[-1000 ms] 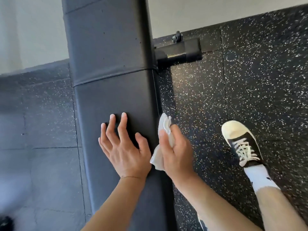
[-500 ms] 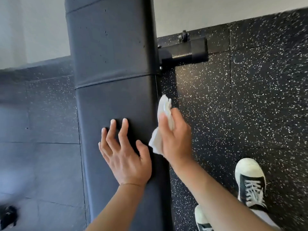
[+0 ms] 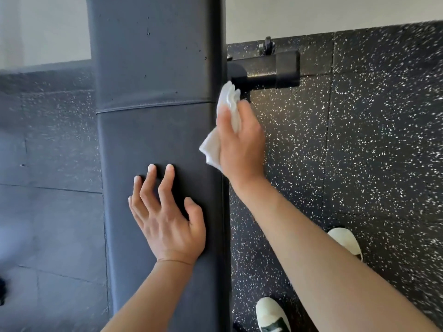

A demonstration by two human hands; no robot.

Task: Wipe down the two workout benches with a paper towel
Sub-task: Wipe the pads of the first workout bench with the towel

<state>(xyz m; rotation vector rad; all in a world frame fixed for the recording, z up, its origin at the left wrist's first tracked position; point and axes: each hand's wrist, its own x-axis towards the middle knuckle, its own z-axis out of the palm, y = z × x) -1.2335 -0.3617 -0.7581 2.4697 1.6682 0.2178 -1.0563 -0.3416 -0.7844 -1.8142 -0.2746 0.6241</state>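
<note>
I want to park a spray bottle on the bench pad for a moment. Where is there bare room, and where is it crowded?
Bare pad lies beyond the seam on the far section of the bench. The near section is crowded: the left hand rests flat mid-pad, and the right hand works the paper towel along its right edge.

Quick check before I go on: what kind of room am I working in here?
Most likely a gym. A long black padded bench with a metal foot bar stands on speckled rubber floor tiles, and the right hand wipes its edge with a paper towel.
</note>
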